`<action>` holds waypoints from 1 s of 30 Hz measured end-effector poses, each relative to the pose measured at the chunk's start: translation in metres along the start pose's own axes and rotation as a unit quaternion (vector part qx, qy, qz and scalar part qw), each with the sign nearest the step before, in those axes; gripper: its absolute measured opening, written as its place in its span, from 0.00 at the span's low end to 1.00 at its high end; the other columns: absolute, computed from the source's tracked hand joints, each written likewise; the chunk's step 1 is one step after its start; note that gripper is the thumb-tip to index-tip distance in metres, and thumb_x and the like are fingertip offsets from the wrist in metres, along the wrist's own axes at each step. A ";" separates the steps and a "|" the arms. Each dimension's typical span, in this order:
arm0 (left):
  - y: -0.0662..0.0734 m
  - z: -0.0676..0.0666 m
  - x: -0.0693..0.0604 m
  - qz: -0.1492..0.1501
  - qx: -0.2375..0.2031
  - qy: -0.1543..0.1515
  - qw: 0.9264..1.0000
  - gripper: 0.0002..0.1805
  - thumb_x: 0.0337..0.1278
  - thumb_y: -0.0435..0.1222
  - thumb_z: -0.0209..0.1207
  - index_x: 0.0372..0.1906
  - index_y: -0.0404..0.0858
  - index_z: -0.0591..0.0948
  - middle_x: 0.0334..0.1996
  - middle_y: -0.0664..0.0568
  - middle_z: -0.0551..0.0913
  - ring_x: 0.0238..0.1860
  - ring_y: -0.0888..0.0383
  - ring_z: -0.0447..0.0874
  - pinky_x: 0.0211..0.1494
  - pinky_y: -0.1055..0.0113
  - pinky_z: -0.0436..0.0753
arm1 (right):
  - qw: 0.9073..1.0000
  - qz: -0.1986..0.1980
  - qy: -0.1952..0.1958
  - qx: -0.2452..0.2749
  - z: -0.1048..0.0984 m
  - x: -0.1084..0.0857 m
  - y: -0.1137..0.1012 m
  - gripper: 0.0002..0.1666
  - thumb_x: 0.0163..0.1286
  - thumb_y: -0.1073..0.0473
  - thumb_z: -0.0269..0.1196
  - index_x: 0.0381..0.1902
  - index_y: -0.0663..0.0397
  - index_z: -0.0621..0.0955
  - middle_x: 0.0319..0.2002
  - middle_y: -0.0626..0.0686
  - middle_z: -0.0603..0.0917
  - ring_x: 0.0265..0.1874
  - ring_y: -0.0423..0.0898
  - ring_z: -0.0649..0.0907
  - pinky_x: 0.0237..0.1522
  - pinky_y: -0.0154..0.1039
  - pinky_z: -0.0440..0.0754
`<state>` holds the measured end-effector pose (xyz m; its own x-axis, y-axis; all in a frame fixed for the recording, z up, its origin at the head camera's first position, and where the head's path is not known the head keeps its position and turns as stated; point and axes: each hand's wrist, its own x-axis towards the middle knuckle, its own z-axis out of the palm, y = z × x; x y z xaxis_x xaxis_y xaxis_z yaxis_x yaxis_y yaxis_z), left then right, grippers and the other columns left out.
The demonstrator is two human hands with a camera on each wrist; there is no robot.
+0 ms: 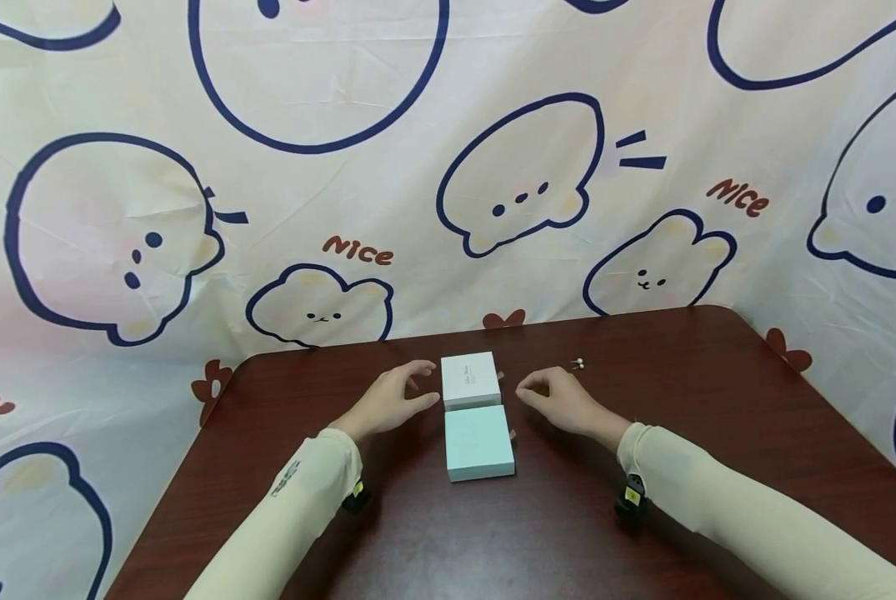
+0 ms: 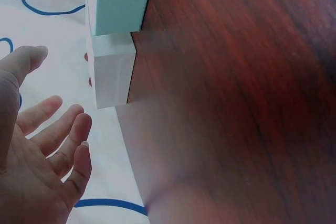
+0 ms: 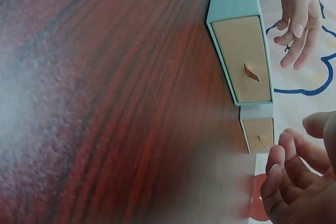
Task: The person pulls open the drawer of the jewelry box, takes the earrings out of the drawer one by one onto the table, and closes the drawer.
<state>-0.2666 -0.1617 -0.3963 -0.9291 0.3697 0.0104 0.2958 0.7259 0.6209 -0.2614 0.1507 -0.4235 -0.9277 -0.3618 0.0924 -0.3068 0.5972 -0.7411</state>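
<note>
A white box (image 1: 470, 377) with small dark print on its lid lies on the table, and a mint-green box (image 1: 480, 443) stands directly in front of it. Both have a tan drawer front with a small ribbon tab, seen on the green box's drawer (image 3: 239, 56) in the right wrist view. Left of the white box is my left hand (image 1: 393, 402), fingers spread and relaxed, apart from it. My right hand (image 1: 563, 402) hovers on the other side, its fingers loosely bent with nothing in them. Past it lie small white-headed pieces (image 1: 578, 364), too small to identify.
The dark reddish-brown table (image 1: 448, 542) ends at the back against a white cloth (image 1: 342, 200) printed with cartoon animals. The same cloth hangs along both sides. A wrist camera (image 1: 632, 496) sits under my right sleeve.
</note>
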 end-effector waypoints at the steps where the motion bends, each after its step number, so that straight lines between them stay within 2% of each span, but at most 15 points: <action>1: 0.000 0.000 -0.001 0.001 -0.001 -0.001 1.000 0.31 0.68 0.44 0.62 0.73 0.43 0.70 0.67 0.47 0.77 0.59 0.49 0.78 0.60 0.50 0.79 | 1.000 0.001 -0.001 -0.001 0.000 0.000 0.000 0.15 0.77 0.56 0.59 0.50 0.59 0.86 0.46 0.54 0.88 0.40 0.45 0.80 0.45 0.41 0.77; 7: -0.001 0.000 -0.005 0.010 -0.003 -0.003 1.000 0.30 0.69 0.43 0.62 0.72 0.42 0.71 0.67 0.47 0.77 0.59 0.48 0.79 0.60 0.49 0.79 | 1.000 0.001 -0.006 0.003 0.003 -0.004 -0.001 0.15 0.76 0.56 0.59 0.51 0.58 0.86 0.45 0.52 0.87 0.39 0.46 0.79 0.44 0.41 0.77; 13: -0.002 0.001 -0.010 0.013 -0.012 0.000 1.000 0.30 0.68 0.44 0.63 0.72 0.43 0.71 0.67 0.48 0.77 0.58 0.50 0.79 0.59 0.50 0.79 | 1.000 -0.011 -0.001 -0.005 0.005 -0.007 0.002 0.14 0.76 0.57 0.60 0.50 0.58 0.86 0.47 0.53 0.88 0.44 0.46 0.81 0.48 0.44 0.78; 25: 0.003 0.003 -0.019 0.023 -0.013 -0.004 1.000 0.31 0.67 0.43 0.63 0.72 0.42 0.71 0.67 0.47 0.77 0.59 0.49 0.78 0.60 0.49 0.78 | 1.000 -0.011 -0.004 -0.001 0.009 -0.013 0.005 0.13 0.75 0.57 0.61 0.48 0.57 0.87 0.45 0.52 0.88 0.43 0.45 0.81 0.47 0.43 0.78; 30: 0.004 0.003 -0.024 0.025 -0.010 -0.006 1.000 0.31 0.67 0.44 0.64 0.72 0.43 0.72 0.67 0.47 0.78 0.59 0.50 0.78 0.60 0.50 0.78 | 1.000 -0.004 -0.012 0.001 0.011 -0.016 0.004 0.12 0.75 0.58 0.61 0.48 0.57 0.87 0.44 0.51 0.88 0.39 0.45 0.80 0.44 0.42 0.78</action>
<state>-0.2424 -0.1660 -0.3967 -0.9103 0.4126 0.0333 0.3380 0.6944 0.6353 -0.2450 0.1512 -0.4351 -0.9199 -0.3833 0.0830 -0.3138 0.5923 -0.7421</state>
